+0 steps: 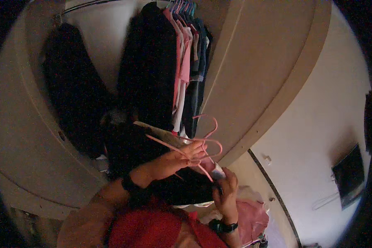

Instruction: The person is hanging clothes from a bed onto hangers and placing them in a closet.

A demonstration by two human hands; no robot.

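Observation:
Two pink hangers (pixel 215 147) with curved hooks are gripped in my left hand (pixel 186 155), fingers curled around their necks. My right hand (pixel 226 186) pinches the edge of a garment (pixel 217 172) with a pale patch, close to the lower end of one hanger. Dark cloth (pixel 186 189) spreads below both hands; in the dim light I cannot tell whether it is part of the same garment.
Ahead, clothes (pixel 184 59) hang from a rail (pixel 90 6) in a wardrobe, beside a large dark garment (pixel 147 68). A wardrobe door (pixel 260 68) stands to the right. Pink clothing (pixel 251 217) lies at lower right. A dark screen (pixel 348 176) is on the wall.

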